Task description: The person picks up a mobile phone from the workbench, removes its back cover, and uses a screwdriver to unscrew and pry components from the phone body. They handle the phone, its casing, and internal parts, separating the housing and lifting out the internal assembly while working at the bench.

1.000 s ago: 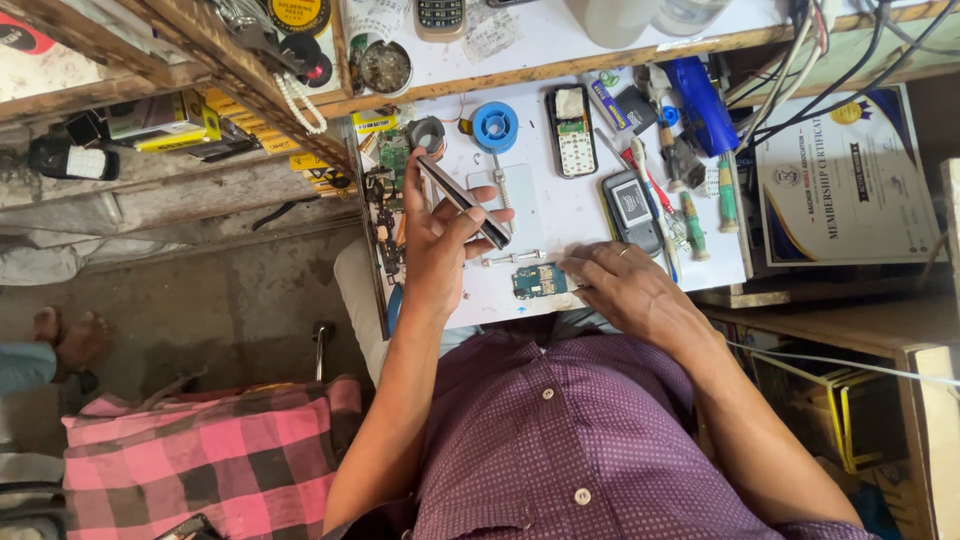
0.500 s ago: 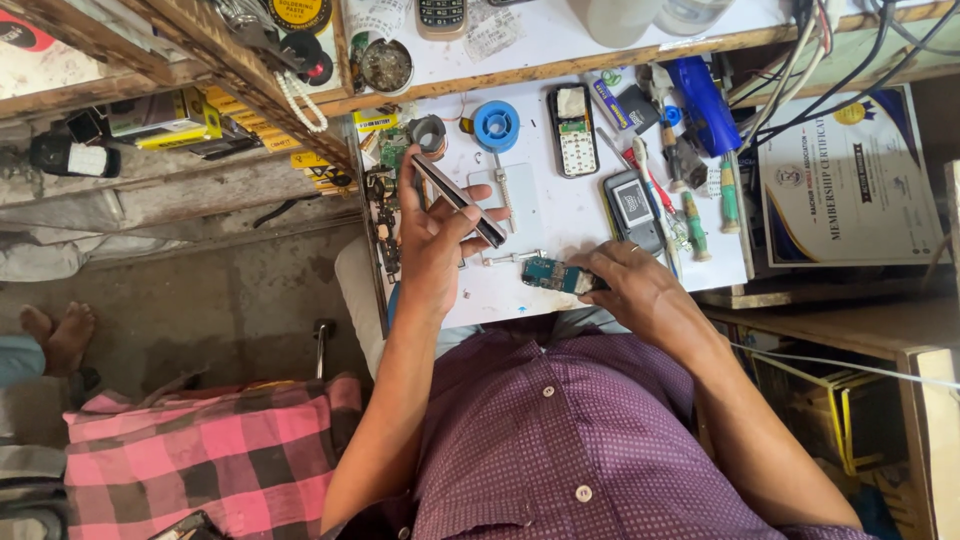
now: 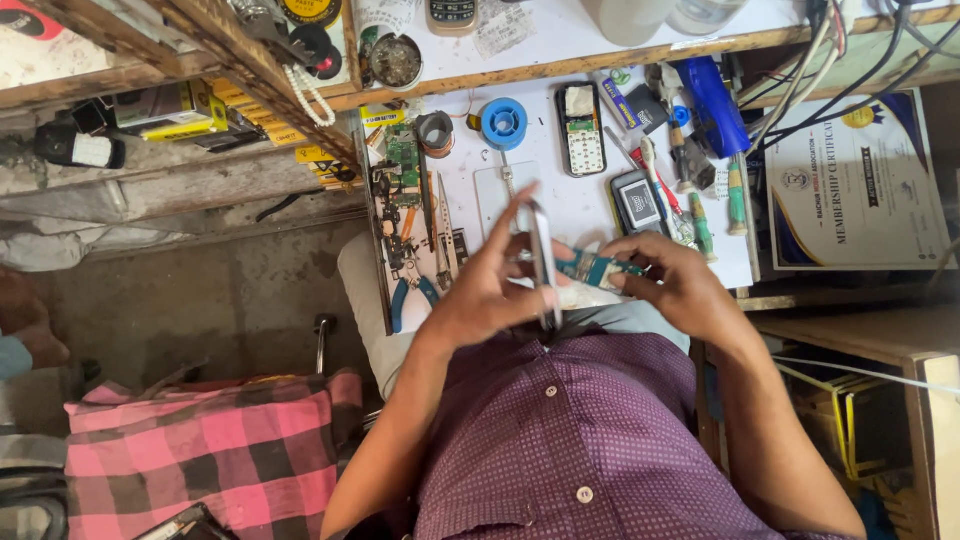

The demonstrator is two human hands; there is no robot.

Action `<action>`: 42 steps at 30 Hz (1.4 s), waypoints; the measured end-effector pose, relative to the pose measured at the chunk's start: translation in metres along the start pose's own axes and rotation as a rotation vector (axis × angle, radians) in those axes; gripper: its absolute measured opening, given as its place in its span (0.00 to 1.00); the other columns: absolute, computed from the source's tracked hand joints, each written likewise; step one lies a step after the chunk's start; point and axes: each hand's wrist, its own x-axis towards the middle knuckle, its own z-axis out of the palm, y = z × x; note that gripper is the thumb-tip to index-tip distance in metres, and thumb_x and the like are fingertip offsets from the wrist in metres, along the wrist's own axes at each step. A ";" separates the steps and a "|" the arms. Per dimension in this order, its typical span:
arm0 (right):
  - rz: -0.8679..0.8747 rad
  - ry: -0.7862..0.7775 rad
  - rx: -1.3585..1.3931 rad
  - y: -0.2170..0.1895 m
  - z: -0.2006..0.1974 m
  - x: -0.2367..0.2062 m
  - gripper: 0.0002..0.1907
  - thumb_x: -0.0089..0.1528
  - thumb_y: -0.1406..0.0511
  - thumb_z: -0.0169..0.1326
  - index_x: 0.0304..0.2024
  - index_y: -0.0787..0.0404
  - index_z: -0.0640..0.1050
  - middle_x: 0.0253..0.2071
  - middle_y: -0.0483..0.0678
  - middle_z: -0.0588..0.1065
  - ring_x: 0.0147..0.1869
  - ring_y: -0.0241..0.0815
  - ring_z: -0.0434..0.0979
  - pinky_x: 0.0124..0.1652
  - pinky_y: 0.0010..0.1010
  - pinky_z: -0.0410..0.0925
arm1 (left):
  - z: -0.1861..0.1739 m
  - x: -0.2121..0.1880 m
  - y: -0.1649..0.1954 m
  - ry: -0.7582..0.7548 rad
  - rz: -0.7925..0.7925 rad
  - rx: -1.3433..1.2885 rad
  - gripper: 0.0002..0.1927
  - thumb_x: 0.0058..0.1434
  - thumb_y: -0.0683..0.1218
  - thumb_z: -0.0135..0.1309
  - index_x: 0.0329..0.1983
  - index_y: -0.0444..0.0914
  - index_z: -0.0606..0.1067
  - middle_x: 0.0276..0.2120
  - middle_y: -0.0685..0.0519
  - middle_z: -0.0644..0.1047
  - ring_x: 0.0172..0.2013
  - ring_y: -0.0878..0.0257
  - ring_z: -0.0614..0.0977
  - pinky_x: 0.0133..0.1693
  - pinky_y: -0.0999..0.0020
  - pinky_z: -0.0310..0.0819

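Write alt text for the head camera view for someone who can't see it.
Seen from above, a person in a purple shirt holds a slim phone part in the left hand and a small green circuit board in the right hand, over a white workbench strewn with phones, tools and a blue solder spool.

So from my feed I'm wearing a purple shirt with a fine dotted check, short sleeves, and pale round buttons down the front placket. Both forearms are bare, and my left hand [image 3: 490, 290] and right hand [image 3: 675, 285] have no gloves.
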 end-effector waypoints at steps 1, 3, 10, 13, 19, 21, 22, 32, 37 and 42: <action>0.059 -0.007 0.089 0.005 -0.002 0.001 0.17 0.60 0.72 0.60 0.52 0.61 0.79 0.45 0.47 0.79 0.44 0.36 0.79 0.40 0.28 0.73 | 0.006 -0.001 0.004 -0.068 -0.016 -0.011 0.56 0.60 0.45 0.62 0.82 0.49 0.38 0.59 0.38 0.76 0.52 0.50 0.85 0.53 0.56 0.86; 0.175 -0.018 0.269 0.013 -0.002 0.005 0.16 0.62 0.72 0.60 0.53 0.62 0.80 0.41 0.47 0.80 0.40 0.35 0.78 0.38 0.27 0.73 | 0.020 -0.002 0.010 -0.207 -0.049 -0.030 0.55 0.60 0.45 0.61 0.83 0.49 0.40 0.61 0.40 0.73 0.53 0.51 0.85 0.55 0.55 0.86; 0.174 -0.018 0.561 0.015 0.019 0.030 0.14 0.63 0.74 0.59 0.52 0.65 0.81 0.38 0.46 0.80 0.38 0.33 0.77 0.36 0.25 0.71 | 0.045 -0.007 0.014 -0.375 -0.086 -0.066 0.54 0.60 0.41 0.60 0.84 0.48 0.44 0.59 0.40 0.76 0.51 0.52 0.83 0.55 0.55 0.82; 0.186 -0.037 0.537 0.005 0.031 0.043 0.17 0.60 0.75 0.56 0.52 0.64 0.81 0.36 0.48 0.82 0.36 0.34 0.80 0.36 0.26 0.74 | 0.042 -0.006 0.008 -0.317 -0.064 -0.090 0.54 0.60 0.41 0.60 0.84 0.48 0.43 0.59 0.41 0.75 0.53 0.51 0.83 0.55 0.55 0.83; 0.061 -0.039 0.551 -0.009 0.051 0.063 0.13 0.63 0.74 0.57 0.51 0.66 0.81 0.42 0.46 0.82 0.41 0.32 0.80 0.42 0.24 0.75 | 0.014 -0.014 -0.006 -0.011 0.131 -0.369 0.56 0.60 0.40 0.63 0.82 0.51 0.40 0.56 0.39 0.74 0.54 0.44 0.83 0.51 0.49 0.85; 0.072 -0.050 0.619 -0.011 0.055 0.068 0.14 0.62 0.74 0.58 0.52 0.66 0.80 0.44 0.46 0.82 0.41 0.32 0.80 0.40 0.24 0.74 | 0.003 -0.018 -0.010 0.107 0.201 -0.452 0.56 0.60 0.40 0.64 0.81 0.52 0.40 0.56 0.37 0.75 0.53 0.41 0.83 0.50 0.47 0.86; 0.071 -0.049 0.612 -0.013 0.057 0.070 0.14 0.62 0.74 0.59 0.52 0.66 0.81 0.45 0.46 0.81 0.41 0.32 0.80 0.39 0.25 0.74 | -0.002 -0.020 -0.011 0.162 0.230 -0.464 0.56 0.60 0.40 0.64 0.81 0.52 0.40 0.55 0.36 0.75 0.52 0.40 0.83 0.49 0.46 0.86; -0.152 0.034 0.658 -0.070 0.053 0.092 0.15 0.65 0.72 0.59 0.55 0.66 0.79 0.49 0.47 0.79 0.44 0.35 0.82 0.43 0.29 0.79 | -0.023 -0.045 -0.019 0.423 0.348 -0.484 0.55 0.61 0.44 0.64 0.81 0.51 0.41 0.55 0.36 0.74 0.49 0.40 0.83 0.47 0.47 0.85; -0.184 0.011 0.618 -0.084 0.042 0.100 0.14 0.67 0.71 0.57 0.56 0.65 0.79 0.50 0.46 0.76 0.50 0.34 0.82 0.47 0.29 0.79 | -0.032 -0.054 -0.016 0.516 0.409 -0.466 0.53 0.61 0.43 0.63 0.80 0.53 0.42 0.55 0.36 0.74 0.49 0.40 0.84 0.47 0.45 0.85; -0.093 -0.092 0.455 -0.061 0.075 0.099 0.15 0.66 0.71 0.62 0.56 0.66 0.82 0.40 0.48 0.75 0.38 0.34 0.73 0.40 0.27 0.74 | -0.055 -0.071 -0.004 0.677 0.517 -0.519 0.51 0.65 0.40 0.60 0.82 0.55 0.42 0.56 0.37 0.74 0.49 0.41 0.83 0.45 0.46 0.84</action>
